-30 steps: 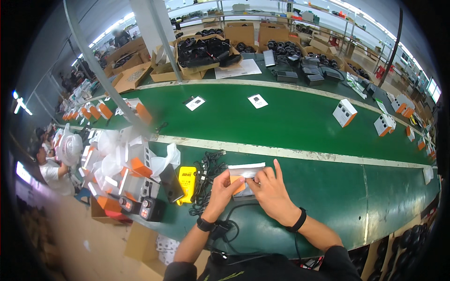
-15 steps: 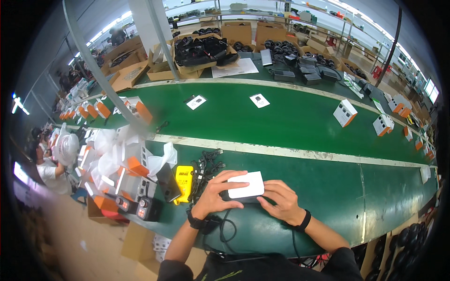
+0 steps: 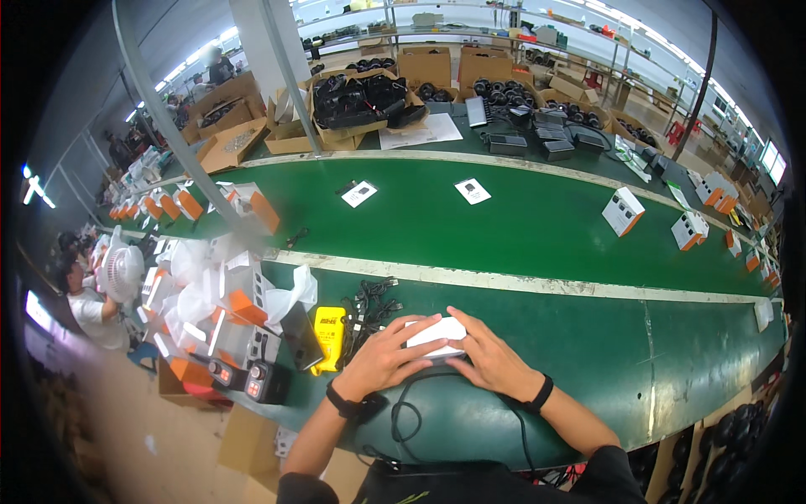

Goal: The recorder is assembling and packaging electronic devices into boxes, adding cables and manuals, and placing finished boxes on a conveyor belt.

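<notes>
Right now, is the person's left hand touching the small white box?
Touching: in the head view, the left hand grips the white box, with fingers lying across it.

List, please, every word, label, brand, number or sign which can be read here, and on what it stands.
Yellow packet: dark print, which I do not copy out.
Two white cards: dark marks, too small to read.
White-and-orange boxes: dark pictures; any lettering is too small.
Two black devices: lit panels, too blurred to read.
White box in left hand and right hand: no print visible.
</notes>
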Available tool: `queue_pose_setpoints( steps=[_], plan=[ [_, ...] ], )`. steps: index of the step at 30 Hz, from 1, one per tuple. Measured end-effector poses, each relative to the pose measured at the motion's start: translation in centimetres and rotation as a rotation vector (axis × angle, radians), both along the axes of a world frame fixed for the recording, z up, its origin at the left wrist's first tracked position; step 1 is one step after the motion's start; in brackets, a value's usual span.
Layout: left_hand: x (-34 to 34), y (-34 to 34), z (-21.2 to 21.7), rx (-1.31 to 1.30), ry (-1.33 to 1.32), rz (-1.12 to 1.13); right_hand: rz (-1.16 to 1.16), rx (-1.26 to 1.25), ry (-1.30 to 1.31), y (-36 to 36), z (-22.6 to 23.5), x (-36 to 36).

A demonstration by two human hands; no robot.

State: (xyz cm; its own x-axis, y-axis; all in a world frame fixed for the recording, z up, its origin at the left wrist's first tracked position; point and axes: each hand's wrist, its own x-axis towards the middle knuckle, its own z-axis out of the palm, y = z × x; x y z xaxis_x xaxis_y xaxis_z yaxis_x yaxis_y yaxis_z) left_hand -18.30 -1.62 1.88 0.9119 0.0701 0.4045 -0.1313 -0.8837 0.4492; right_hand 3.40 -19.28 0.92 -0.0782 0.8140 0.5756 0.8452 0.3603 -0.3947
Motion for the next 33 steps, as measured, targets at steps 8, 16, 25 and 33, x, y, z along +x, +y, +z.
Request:
queue_pose_setpoints(
  steps=[8,16,25,33],
  plan=[
    [4.1,6.7,3.6,0.056,0.194,0.228,-0.406,0.021,0.086,3.2,-2.1,12.1],
    [15.1,29.7,-3.9,0.150,0.507,0.672,-0.687,0.086,-0.128,12.3,-3.2,20.9],
    [22.3,27.0,-9.8,0.218,0.267,0.706,-0.676,-0.478,-0.129,20.5,-10.0,25.7],
    [20.7,28.9,-7.2,-0.034,0.465,0.750,-0.629,-0.483,0.108,21.9,-7.1,24.7]
  ],
)
